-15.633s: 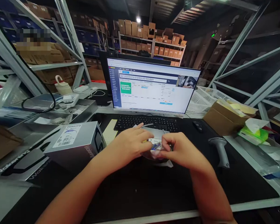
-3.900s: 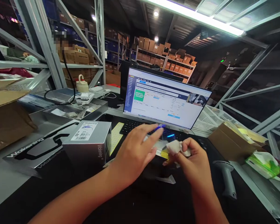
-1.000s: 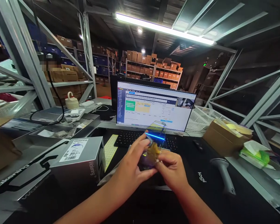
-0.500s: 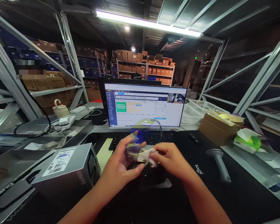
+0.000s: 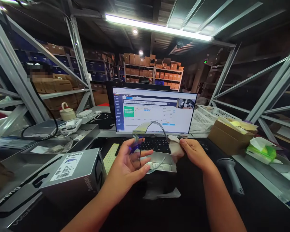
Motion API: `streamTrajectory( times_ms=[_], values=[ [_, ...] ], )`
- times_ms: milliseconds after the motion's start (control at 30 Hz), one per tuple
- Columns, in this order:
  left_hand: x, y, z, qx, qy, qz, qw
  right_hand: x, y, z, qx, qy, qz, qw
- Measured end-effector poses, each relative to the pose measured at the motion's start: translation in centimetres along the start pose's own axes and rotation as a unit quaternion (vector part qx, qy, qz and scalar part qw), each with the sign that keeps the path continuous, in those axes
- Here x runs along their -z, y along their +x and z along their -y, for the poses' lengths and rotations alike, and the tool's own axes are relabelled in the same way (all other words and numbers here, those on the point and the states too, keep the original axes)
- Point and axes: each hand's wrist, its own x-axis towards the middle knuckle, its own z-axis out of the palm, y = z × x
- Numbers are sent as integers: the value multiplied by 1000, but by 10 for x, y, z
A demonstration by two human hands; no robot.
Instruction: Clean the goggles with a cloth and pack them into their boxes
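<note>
Since half a second ago your hands are drawing apart; they were bunched together, and now they are spreading over the keyboard (image 5: 157, 145).

Your left hand (image 5: 129, 161) is cradling one end of the clear curved band (image 5: 155, 123). The grip is loose, with the fingers half-curled around the blue-glowing tip just in front of the keyboard. The band is arching up over the keyboard toward your right hand (image 5: 193, 152).

The right grip is pinching a white cloth (image 5: 175, 149) tight near the keyboard's right end. A grey tray (image 5: 168, 161) is lying just in front of the keyboard, beneath both hands. A silver box (image 5: 72, 175) is sitting well left of the keyboard, and a scanner (image 5: 230, 170) well right.
</note>
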Motion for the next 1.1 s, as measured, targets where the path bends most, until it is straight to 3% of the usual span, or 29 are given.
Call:
streamTrajectory(
  times_ms=[67,300,433,533,600,700,800,900,967,1033,1100],
  values=[
    [-1,0,-1,3,-5,-5,1000,2,0,-2,-15,-16,4,1000],
    [-1,0,-3,7,12,-31,999,17,0,-9,-87,-61,-100,989],
    [-1,0,-3,19,18,-29,999,25,0,-12,-112,34,-108,987],
    [-2,0,1,33,29,-25,999,19,1,-7,-126,129,-94,979],
    [-3,-1,6,34,47,-26,998,7,-1,6,-145,250,-58,956],
    [-3,-2,15,-6,108,-39,993,-21,-14,35,-161,433,-32,886],
    [-3,-2,21,-80,217,-58,971,-47,-37,61,-119,498,14,859],
    [-1,-1,23,-101,313,-61,942,-57,-55,74,-54,481,131,865],
    [-1,-3,23,-89,324,-50,940,-55,-60,78,-16,435,181,882],
    [-1,-5,23,-85,325,-36,941,-53,-59,82,11,374,193,907],
    [-2,-7,24,-95,352,-29,931,-58,-57,84,38,287,153,945]
  ],
)
